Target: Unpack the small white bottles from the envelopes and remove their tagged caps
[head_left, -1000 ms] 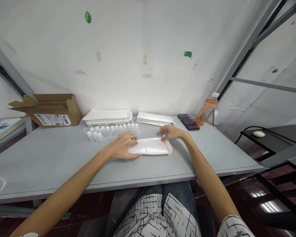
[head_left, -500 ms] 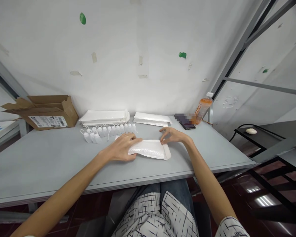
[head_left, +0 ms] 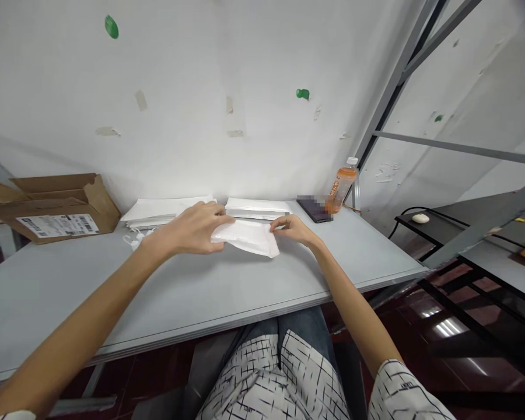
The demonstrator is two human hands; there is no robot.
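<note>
A white padded envelope (head_left: 248,238) is held between my two hands above the grey table. My left hand (head_left: 196,227) grips its left end, thumb on top and fingers beneath. At its upper right corner, my right hand (head_left: 292,228) pinches the edge between thumb and fingertips. Behind my left hand lies a stack of white envelopes (head_left: 157,209). A smaller pile of white envelopes (head_left: 257,206) rests against the wall behind the held one. Small white bottles (head_left: 136,238) show only partly, mostly hidden by my left hand and wrist.
An open cardboard box (head_left: 59,210) stands at the back left. A dark phone (head_left: 317,210) and an orange drink bottle (head_left: 342,185) are at the back right. Metal frame bars rise beyond them, and a white mouse (head_left: 420,218) sits on the dark side table.
The view has shifted right. Both hands have moved the held envelope farther back, nearer the piles and slightly raised; my left hand now covers most of the small bottles.
</note>
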